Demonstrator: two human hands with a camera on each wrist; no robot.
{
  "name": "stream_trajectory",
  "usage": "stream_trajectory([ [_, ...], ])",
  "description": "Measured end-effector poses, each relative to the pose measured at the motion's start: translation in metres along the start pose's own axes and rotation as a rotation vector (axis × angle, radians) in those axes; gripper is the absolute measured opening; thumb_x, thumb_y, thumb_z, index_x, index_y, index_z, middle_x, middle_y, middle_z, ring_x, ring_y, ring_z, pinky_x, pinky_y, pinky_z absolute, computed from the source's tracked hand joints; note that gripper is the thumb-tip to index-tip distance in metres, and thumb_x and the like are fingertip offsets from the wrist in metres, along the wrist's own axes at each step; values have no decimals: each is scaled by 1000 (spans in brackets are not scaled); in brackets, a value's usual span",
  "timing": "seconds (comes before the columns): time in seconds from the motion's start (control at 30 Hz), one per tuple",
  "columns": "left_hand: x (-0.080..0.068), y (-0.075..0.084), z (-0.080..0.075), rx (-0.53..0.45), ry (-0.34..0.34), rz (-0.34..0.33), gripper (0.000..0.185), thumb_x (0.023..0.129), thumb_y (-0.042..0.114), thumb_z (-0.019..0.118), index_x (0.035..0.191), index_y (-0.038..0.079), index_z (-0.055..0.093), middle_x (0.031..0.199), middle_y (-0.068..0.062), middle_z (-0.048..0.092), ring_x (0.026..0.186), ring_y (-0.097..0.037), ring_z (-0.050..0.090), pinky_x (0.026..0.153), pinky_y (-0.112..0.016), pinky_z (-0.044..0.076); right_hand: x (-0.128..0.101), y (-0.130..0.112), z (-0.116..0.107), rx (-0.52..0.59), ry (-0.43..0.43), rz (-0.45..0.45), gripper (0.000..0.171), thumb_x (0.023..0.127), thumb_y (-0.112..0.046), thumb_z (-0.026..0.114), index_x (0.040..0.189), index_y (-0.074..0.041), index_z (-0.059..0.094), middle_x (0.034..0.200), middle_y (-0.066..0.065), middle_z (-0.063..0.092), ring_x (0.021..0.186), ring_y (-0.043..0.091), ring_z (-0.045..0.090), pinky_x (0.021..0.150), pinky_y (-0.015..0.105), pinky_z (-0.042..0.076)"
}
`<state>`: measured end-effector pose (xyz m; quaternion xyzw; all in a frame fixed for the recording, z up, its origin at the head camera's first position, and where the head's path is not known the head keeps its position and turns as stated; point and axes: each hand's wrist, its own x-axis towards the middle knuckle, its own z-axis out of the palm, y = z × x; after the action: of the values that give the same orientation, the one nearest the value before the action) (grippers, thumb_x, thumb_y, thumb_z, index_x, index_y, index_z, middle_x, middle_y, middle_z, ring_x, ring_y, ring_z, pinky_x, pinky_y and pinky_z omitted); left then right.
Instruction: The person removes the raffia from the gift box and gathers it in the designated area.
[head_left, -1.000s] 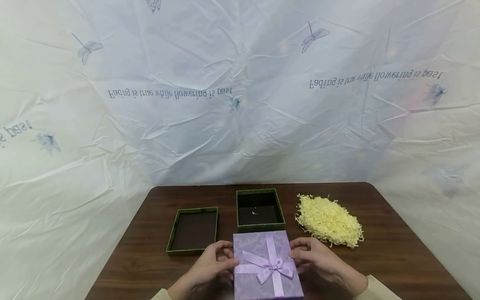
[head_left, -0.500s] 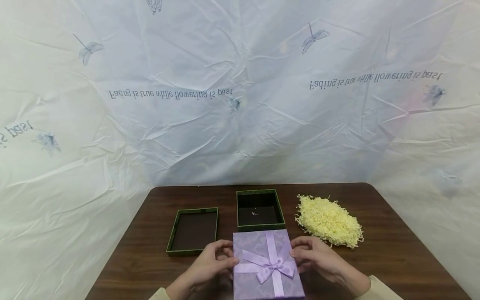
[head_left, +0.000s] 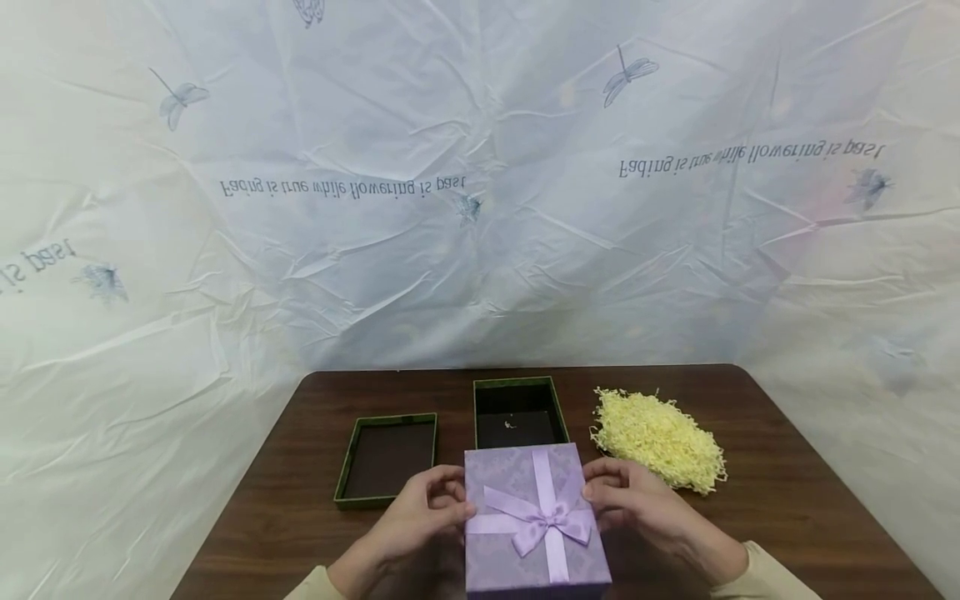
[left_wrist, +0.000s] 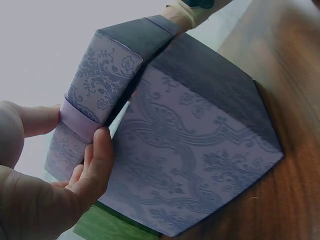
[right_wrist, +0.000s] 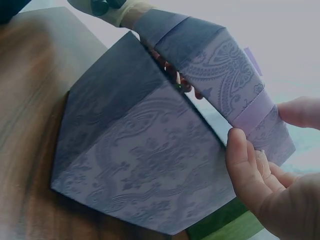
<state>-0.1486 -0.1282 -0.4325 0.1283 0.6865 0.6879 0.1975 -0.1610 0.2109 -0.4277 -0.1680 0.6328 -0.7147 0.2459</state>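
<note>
Both of my hands grip the lavender lid at the table's near edge.

My left hand (head_left: 416, 521) and right hand (head_left: 637, 508) pinch opposite sides of the lavender lid (head_left: 534, 525), thumbs on top, fingers curled beneath; its far side sits tilted above the lavender box base (left_wrist: 200, 165) on the table (head_left: 787, 517). Behind stand a green box (head_left: 517, 412), its green lid (head_left: 386, 458) and yellow paper shreds (head_left: 656, 437).

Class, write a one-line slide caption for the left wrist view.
Left hand grips the ribboned purple lid, raised off its patterned purple box on a wooden table.
</note>
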Motion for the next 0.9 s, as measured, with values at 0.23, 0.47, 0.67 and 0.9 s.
stream_trajectory([
  [0.23,3,14,-3,63,24,54,64,88,13,73,138,-12,41,100,-10,57,85,-12,64,69,-39,60,2,-19,4,-26,37,-27,46,94,-5,58,127,20,39,102,10,61,87,19,67,76,38,59],
  [0.47,10,24,-7,11,30,59,66,89,12,72,141,-12,39,102,-9,56,86,-11,63,69,-34,58,11,-30,1,-47,57,-30,49,95,-7,59,128,21,37,102,9,61,85,19,67,76,37,59],
  [0.67,22,31,-13,21,74,60,66,88,16,74,140,-10,42,104,-11,56,89,-13,63,71,-35,58,23,-38,-3,-77,100,-36,54,95,-9,60,132,21,35,102,8,61,85,16,66,75,35,59],
  [0.9,37,39,-24,42,89,113,63,87,13,74,138,-8,46,106,-14,56,90,-15,63,75,-41,59,38,-45,-8,-103,104,-121,50,95,-5,59,131,21,36,103,9,61,86,18,67,74,36,59],
])
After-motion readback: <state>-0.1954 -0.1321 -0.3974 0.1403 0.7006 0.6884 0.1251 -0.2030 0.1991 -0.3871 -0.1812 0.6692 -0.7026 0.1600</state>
